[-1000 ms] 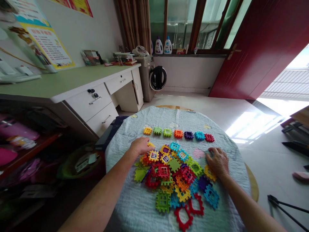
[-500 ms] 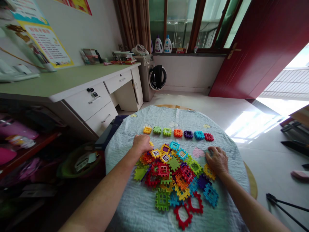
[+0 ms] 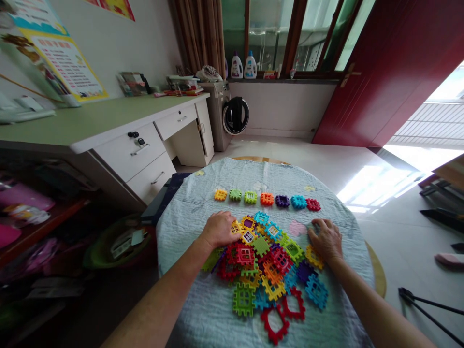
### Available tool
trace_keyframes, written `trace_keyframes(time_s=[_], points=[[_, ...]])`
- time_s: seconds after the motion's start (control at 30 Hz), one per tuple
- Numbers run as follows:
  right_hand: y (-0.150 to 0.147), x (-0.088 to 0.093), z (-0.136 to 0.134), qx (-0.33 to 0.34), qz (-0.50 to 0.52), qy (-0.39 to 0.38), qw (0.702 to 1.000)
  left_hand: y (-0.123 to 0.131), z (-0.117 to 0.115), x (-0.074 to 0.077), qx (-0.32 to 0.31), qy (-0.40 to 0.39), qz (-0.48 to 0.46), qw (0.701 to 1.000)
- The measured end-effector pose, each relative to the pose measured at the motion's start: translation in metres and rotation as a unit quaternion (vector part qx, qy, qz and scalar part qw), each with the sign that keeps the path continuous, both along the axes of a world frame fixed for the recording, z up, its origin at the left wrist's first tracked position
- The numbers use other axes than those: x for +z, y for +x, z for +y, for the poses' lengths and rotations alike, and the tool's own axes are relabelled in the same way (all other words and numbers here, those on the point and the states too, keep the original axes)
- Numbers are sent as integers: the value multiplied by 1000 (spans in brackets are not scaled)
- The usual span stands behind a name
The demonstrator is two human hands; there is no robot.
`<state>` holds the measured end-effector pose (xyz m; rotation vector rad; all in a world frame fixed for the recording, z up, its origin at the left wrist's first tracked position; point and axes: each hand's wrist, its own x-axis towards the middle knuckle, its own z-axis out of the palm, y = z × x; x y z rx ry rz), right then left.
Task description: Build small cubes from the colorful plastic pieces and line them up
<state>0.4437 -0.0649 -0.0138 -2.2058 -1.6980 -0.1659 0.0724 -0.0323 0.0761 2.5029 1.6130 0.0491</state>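
Curling the fingers of the left hand (image 3: 222, 229) over the left far edge of a heap of square, notched plastic building pieces in many colours (image 3: 260, 245). Touching, with the fingertips, a yellow plastic piece with a white window grid (image 3: 235, 227). Cannot tell whether gripping it or only pressing on it. Resting the right hand (image 3: 326, 239) on the pale blue-green crinkled cloth (image 3: 188, 227) to the right of the heap, with fingers loosely spread and nothing visible in them. Having just beside that hand a yellow plastic frame (image 3: 314, 258), then, nearer, a dark purple piece (image 3: 305, 271) and a blue piece (image 3: 317, 291).

Showing beyond the heap, across the far part of the round, wooden-rimmed desk (image 3: 377, 273), a row of seven plastic squares: from left to right yellow (image 3: 220, 195), two green (image 3: 250, 197), orange (image 3: 267, 198), dark purple (image 3: 282, 201), blue (image 3: 298, 202) and red (image 3: 313, 204). Setting the blue and red closest together.

Including two red openwork frames (image 3: 295, 315) at the near right end of the heap.

Seeing farther off a silver-grey washing machine (image 3: 217, 116) with its round door open, and, at right, a dark red door (image 3: 377, 77).
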Motion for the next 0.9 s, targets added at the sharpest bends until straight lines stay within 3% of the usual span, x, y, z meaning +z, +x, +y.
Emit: trace_keyframes(time_s=[0.33, 0.63, 0.9], points=[[1, -1, 0, 1, -5, 0, 1000, 5, 0, -8, 74, -39, -25, 996], [-2, 2, -1, -2, -18, -27, 999, 6, -2, -14, 87, -39, -43, 995], [1, -3, 1, 21, -20, -10, 1000, -14, -3, -9, 36, -25, -229, 972]])
